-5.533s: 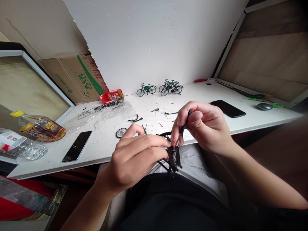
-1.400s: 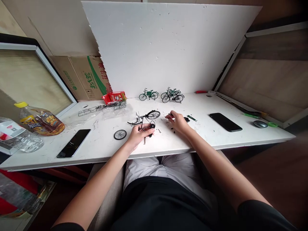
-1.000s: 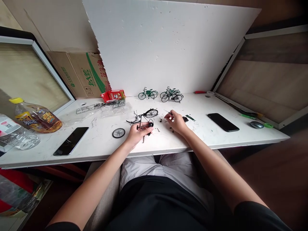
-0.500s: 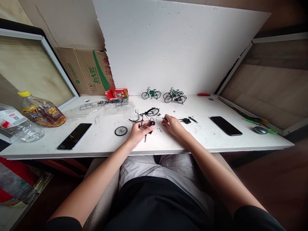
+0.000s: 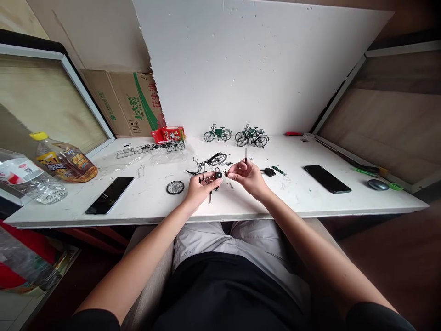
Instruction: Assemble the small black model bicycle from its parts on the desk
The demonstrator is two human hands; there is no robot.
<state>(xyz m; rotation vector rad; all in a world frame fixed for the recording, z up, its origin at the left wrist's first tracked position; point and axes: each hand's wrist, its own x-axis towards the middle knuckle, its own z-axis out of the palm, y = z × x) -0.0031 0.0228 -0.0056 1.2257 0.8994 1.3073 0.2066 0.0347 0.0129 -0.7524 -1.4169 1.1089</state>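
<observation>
My left hand point(image 5: 201, 189) grips a black miniature bicycle frame point(image 5: 204, 171), which has handlebars and one wheel on it. Close to the frame, my right hand point(image 5: 250, 177) pinches a tiny part point(image 5: 226, 174) between thumb and finger. A thin dark tool point(image 5: 245, 155) stands up from the same hand. A loose black spoked wheel point(image 5: 175, 187) lies left of my left hand. Small loose pieces point(image 5: 230, 185) rest on the white table point(image 5: 151, 207) between my hands. To the right of my right hand are a black piece point(image 5: 268, 172) and a green strip point(image 5: 278, 170).
Finished-looking miniature bicycles point(image 5: 217, 133) stand at the back. Wire parts point(image 5: 148, 148) and a red packet point(image 5: 168, 134) lie back left. Two bottles point(image 5: 67, 161) and a phone point(image 5: 110, 195) are left; another phone point(image 5: 326, 179) and a mouse point(image 5: 378, 185) are right.
My right hand has lifted off the table, turned and moved nearer the frame; the tool now points up and a tiny part shows at its fingertips. My left hand keeps its grip.
</observation>
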